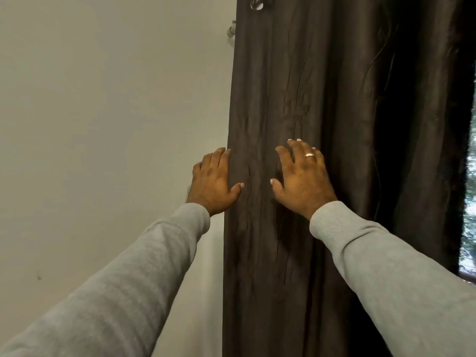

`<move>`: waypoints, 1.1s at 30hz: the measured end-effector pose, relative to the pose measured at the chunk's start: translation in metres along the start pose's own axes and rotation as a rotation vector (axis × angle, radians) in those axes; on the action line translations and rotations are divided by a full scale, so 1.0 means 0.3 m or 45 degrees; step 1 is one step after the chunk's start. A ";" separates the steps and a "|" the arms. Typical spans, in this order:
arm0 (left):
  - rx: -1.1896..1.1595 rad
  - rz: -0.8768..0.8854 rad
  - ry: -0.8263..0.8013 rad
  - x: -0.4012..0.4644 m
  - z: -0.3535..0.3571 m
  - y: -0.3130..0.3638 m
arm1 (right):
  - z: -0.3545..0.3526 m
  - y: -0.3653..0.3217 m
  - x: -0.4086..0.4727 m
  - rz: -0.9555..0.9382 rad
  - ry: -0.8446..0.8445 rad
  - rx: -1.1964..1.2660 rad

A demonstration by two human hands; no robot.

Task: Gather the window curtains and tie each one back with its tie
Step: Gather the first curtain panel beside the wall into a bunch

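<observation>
— Where's the curtain?

— Right in front of me. The dark brown curtain (322, 176) hangs in long vertical folds, filling the middle of my view from twelve o'clock down to six. A metal eyelet (256, 3) shows at its top, near twelve.

— And your hands?

— Both are on it. My left hand (215, 184) lies at the curtain's left edge, fingers straight along the hem and pointing toward twelve, thumb spread onto the cloth toward three. It clasps nothing. My right hand (304, 179), with a ring (310, 155) on one finger, is spread flat on the front folds, just to three o'clock of the left, palm pressing the fabric. It holds nothing either.

— What's around it?

— A pale wall (103, 112) toward nine, with a small white bracket (231, 30) at about eleven beside the curtain's top. At three o'clock, a sliver of window (470, 202) shows greenery. Grey sleeves (386, 266) cover both arms.
</observation>
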State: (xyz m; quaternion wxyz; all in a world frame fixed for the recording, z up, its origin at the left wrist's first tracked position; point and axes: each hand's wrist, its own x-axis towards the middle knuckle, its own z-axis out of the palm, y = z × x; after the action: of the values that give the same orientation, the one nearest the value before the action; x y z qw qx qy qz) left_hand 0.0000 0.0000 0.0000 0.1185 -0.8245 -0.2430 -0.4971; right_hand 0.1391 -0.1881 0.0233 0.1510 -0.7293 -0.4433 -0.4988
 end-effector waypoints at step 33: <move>-1.500 -0.280 0.322 0.896 0.477 -0.235 | 0.166 -0.008 0.593 0.565 0.611 -0.386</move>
State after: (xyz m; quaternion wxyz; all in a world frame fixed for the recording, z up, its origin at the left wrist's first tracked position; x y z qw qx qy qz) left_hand 0.1767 0.1987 0.1644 -0.3814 -0.6560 0.0049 -0.6513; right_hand 0.1861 -0.0656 0.1531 0.2455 -0.6841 -0.1473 -0.6709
